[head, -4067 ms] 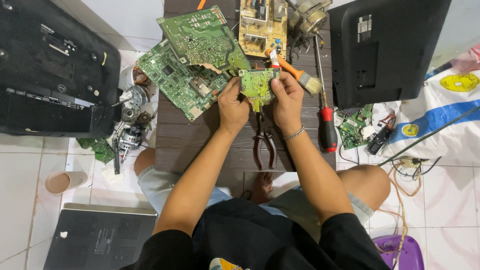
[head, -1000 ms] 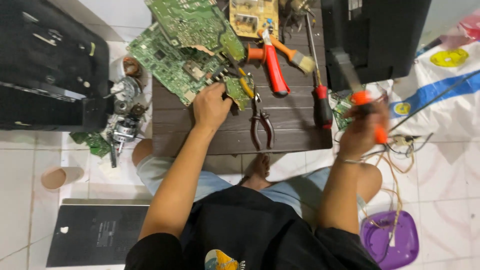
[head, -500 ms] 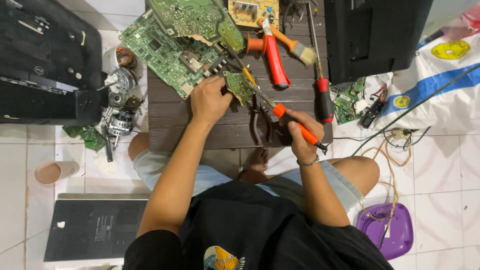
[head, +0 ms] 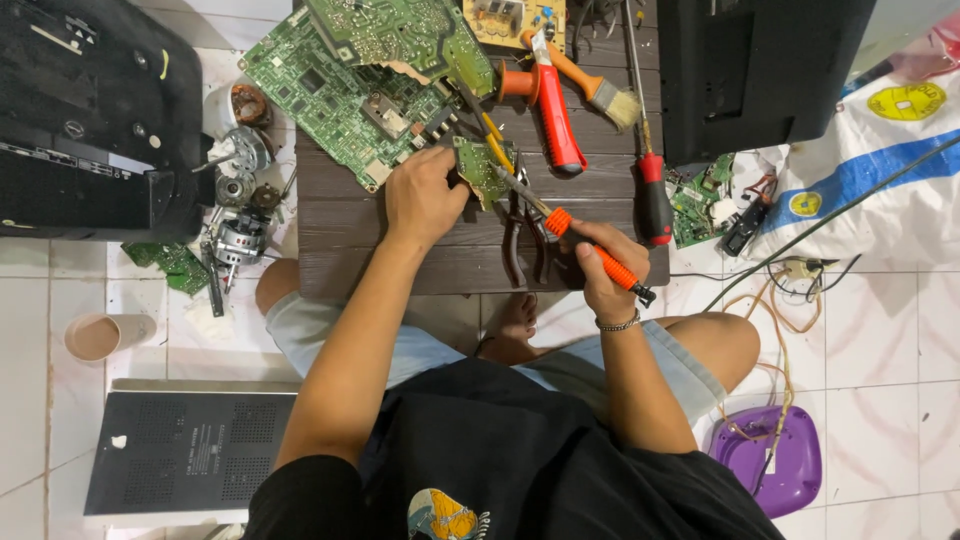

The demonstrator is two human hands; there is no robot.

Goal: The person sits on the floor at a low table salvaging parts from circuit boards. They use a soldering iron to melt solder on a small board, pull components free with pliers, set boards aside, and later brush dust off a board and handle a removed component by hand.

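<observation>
My left hand (head: 425, 195) presses a small green circuit board (head: 483, 168) flat on the dark wooden table (head: 350, 245). My right hand (head: 600, 262) grips the orange handle of a soldering iron (head: 590, 250), and its metal tip reaches up-left onto that small board. Black-handled pliers (head: 525, 245) lie on the table just beside my right hand.
Large green circuit boards (head: 345, 85) lie at the back left. A red tool (head: 552, 115), a brush (head: 600, 92) and a red-handled screwdriver (head: 652, 195) sit at the back. Black casings (head: 90, 120) (head: 760, 70) flank the table. Motor parts (head: 235, 215), a cup (head: 100, 335), cables and a purple dish (head: 780, 460) lie on the tiled floor.
My right hand fetched the orange-handled soldering iron from the right side and brought its tip to the small board. My left hand kept holding the board on the table.
</observation>
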